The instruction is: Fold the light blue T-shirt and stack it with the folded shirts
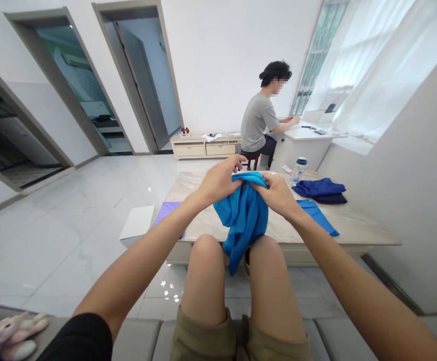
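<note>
Cloth fills both our hands: a bright blue cloth (243,215) is pinched along its top edge. Our left hand (218,180) is closed on the left end of the bunched hem, fingers curled over it. Our right hand (276,193) is closed on the right end, and the two hands sit close together with only a short fold of fabric between them. Below the grips the cloth hangs loose and crumpled. Its lowest tip drops between our bare knees (206,250), in front of the near edge of the low table (353,228). We hold it up off the tabletop rather than on it. On the table to the right of our right wrist lies a flat blue piece (318,215), and beyond that a folded dark blue cloth (320,190). A clear bottle (299,169) stands just left of the dark one. At the table's left end we see a purple sheet (167,210), with a white board (138,221) beside it. Across the room a person in a grey shirt (258,123) sits at a white desk (304,135), well apart from us. A pale plush toy (11,333) lies on the seat by our left elbow.
</note>
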